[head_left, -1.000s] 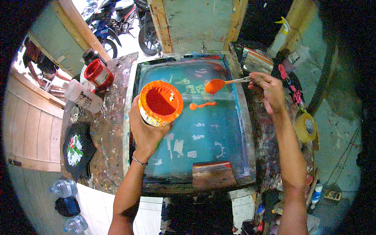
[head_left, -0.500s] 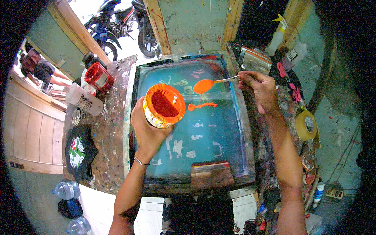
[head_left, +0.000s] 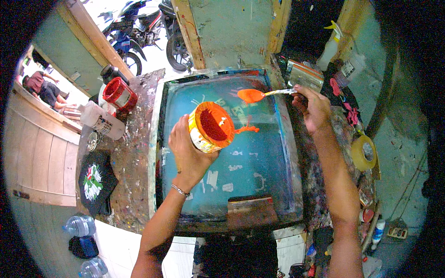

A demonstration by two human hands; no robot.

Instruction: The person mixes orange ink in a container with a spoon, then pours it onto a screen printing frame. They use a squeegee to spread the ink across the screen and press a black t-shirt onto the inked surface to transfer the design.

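Note:
My left hand (head_left: 191, 157) is wrapped round a tub (head_left: 200, 139) of orange-red ink, tilted with its smeared mouth toward me. In my right hand (head_left: 313, 111), the fingers pinch the handle of a spoon (head_left: 252, 96), its bowl coated in bright orange ink. Both are held above a screen-printing frame (head_left: 283, 167) with blue-green mesh and pale stencil shapes. A streak of orange ink (head_left: 248, 129) lies on the mesh, partly hidden behind the tub. Near the frame's front edge rests a brown squeegee (head_left: 252, 211).
A red ink tub (head_left: 120, 96) and a whitish bottle (head_left: 103, 121) stand left of the frame, by a black printed cloth (head_left: 97, 183). To the right are a yellow tape roll (head_left: 363, 154) and a spray bottle (head_left: 330, 46). Another person (head_left: 44, 90) crouches beyond the left doorway.
The tub has moved right, now covering part of the ink streak. The spoon has shifted right and up slightly, and the ink thread hanging from it is gone.

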